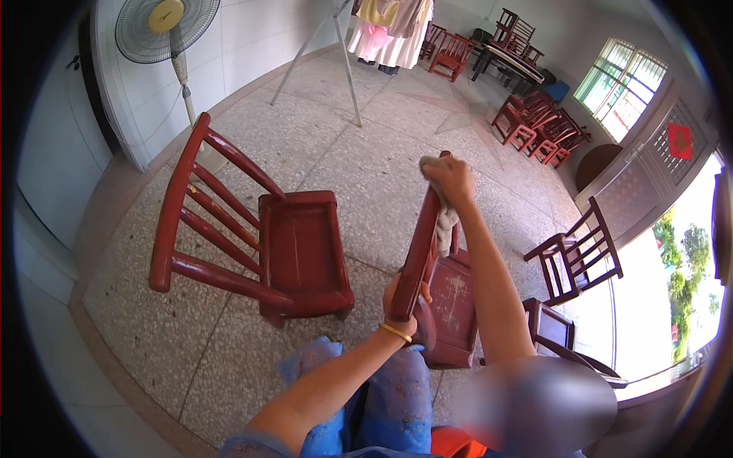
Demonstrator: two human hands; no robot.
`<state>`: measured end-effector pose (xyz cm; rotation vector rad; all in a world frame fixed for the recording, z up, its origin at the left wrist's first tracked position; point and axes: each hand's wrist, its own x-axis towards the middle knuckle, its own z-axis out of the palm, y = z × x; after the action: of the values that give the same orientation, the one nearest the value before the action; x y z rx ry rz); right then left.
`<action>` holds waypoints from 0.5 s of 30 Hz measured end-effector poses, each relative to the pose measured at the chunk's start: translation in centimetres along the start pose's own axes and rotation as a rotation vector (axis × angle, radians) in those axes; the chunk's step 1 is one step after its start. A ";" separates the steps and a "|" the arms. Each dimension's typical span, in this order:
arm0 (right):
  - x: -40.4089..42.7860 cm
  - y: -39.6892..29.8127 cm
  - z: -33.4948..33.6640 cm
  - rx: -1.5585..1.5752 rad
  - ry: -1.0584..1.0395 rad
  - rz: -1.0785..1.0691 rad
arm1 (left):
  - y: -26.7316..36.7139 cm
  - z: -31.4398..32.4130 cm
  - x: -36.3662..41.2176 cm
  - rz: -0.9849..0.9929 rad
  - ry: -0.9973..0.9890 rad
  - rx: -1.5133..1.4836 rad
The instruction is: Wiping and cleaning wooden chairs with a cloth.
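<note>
A red wooden chair with a worn seat (452, 292) stands before me, its back's top rail (419, 257) nearest my face. My left hand (402, 306), below a yellow bangle, is wrapped around the near end of the chair back, just under the rail. At the rail's far end my right hand (456, 182) presses a grey-beige cloth (445, 232) against the wood; part of the cloth hangs down inside the back. Some of the chair's slats and legs are hidden by the rail and my arms.
Another red chair (303, 252) stands to the left, its slats chipped. Behind it is a pedestal fan (183, 80). A metal clothes rack (343, 51) stands ahead. Dark chairs (584, 257) sit by the open doorway at right; stacked red chairs (529, 123) lie beyond. A blurred patch covers the lower right.
</note>
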<state>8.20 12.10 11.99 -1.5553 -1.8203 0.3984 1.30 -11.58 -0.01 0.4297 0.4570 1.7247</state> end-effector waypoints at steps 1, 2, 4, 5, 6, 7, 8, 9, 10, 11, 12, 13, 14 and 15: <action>-2.3 -1.4 -0.5 0.012 -0.070 -0.017 | -0.5 -0.4 0.1 0.113 -0.011 0.108; -4.3 -2.2 -1.8 0.014 -0.129 -0.029 | -0.7 -0.1 0.3 0.104 -0.021 0.097; -7.3 -2.1 -2.6 -0.014 -0.089 -0.093 | -0.7 0.5 0.5 0.012 0.000 -0.027; -9.5 -3.5 -2.7 -0.010 -0.141 -0.139 | -0.6 -0.2 0.7 0.002 0.029 -0.028; -11.4 -4.6 -3.1 -0.015 -0.183 -0.185 | -0.6 -0.5 1.0 0.008 0.027 -0.031; -13.1 -4.8 -3.4 -0.020 -0.178 -0.189 | -0.6 -0.6 1.2 -0.077 0.036 -0.129; -14.8 -4.9 -3.6 0.027 -0.191 -0.267 | -0.5 -0.7 1.3 -0.160 0.046 -0.226; -16.4 -4.8 -4.2 0.067 -0.197 -0.341 | -0.7 -0.4 1.2 -0.166 0.042 -0.184; -18.1 -5.3 -4.8 0.153 -0.251 -0.403 | -0.2 0.7 0.9 -0.163 0.043 -0.186; -19.4 -6.0 -5.5 0.168 -0.282 -0.407 | 0.2 2.0 0.8 -0.124 0.189 -0.258; -20.5 -6.6 -6.3 0.179 -0.304 -0.409 | 0.8 3.4 0.3 -0.090 0.327 -0.330; -21.3 -6.5 -6.8 0.179 -0.303 -0.414 | 1.1 3.7 -0.4 -0.098 0.328 -0.288; -21.8 -6.2 -7.2 0.198 -0.346 -0.546 | 1.1 3.6 -0.7 -0.094 0.326 -0.288; -22.0 -6.3 -7.5 0.219 -0.391 -0.677 | 1.0 3.3 -1.0 -0.093 0.305 -0.277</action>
<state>9.42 -11.84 14.51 -0.6733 -2.3684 0.5702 2.33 -12.52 3.25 -0.0548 0.4394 1.7373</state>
